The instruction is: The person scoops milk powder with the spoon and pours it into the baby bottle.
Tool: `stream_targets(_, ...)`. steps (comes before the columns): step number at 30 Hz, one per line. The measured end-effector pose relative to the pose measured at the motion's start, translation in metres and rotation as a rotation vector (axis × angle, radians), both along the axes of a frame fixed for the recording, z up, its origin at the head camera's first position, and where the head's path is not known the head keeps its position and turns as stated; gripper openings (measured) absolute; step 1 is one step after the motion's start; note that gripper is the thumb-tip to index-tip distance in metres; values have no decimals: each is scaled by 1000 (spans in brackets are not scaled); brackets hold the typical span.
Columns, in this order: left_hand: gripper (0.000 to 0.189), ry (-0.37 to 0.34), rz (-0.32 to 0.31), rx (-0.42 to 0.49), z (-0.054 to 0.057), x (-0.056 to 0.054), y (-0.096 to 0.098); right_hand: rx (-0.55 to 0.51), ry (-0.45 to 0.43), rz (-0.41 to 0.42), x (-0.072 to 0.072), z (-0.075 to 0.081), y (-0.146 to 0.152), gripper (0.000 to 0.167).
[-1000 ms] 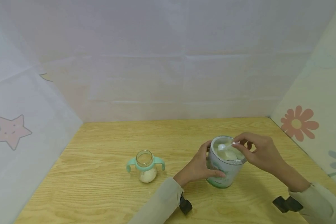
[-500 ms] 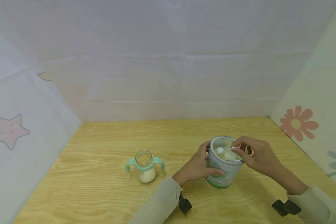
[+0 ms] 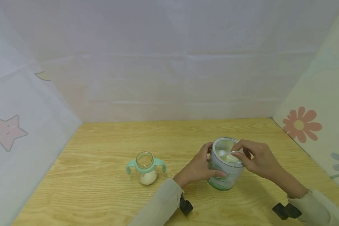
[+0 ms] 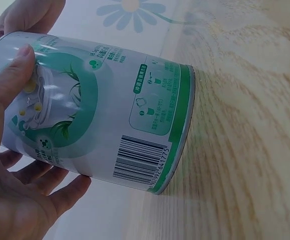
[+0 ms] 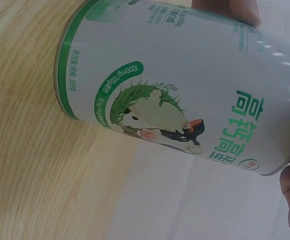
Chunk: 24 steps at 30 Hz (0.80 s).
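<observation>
A white and green milk powder can (image 3: pixel 228 177) stands uncovered at the right of the table, pale powder inside it. Around its left side my left hand (image 3: pixel 197 166) grips it, thumb across the front; in the left wrist view the fingers (image 4: pixel 67 195) wrap the can's far side. Over the can's mouth, my right hand (image 3: pixel 258 158) pinches the handle end of a white scoop (image 3: pixel 222 153), whose bowl is inside the can. Left of the hands stands a baby bottle (image 3: pixel 148 176) with mint-green handles, no lid, and pale powder in its bottom. Only part of the right hand shows in its wrist view.
The wooden table (image 3: pixel 101 141) is bounded by a pale cloth wall (image 3: pixel 169 78) at the back. Printed cloth walls stand at both sides, with a red flower (image 3: pixel 299 125) on the right one.
My right hand has moved slightly left and down over the can, and the scoop has sunk lower inside it. The left hand keeps its grip; the bottle stays in place.
</observation>
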<state>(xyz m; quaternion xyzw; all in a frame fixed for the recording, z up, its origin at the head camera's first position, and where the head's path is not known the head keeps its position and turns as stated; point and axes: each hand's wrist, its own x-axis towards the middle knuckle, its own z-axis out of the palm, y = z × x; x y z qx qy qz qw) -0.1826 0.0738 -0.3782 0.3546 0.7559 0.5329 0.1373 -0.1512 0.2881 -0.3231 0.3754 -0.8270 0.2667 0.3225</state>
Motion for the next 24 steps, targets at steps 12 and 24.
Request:
stream_targets(12, 96, 6, 14, -5, 0, 0, 0, 18, -46, -33, 0, 5, 2, 14)
stream_targets(24, 95, 30, 11, 2, -1, -1, 1, 71, -75, -60, 3, 10, 2, 10)
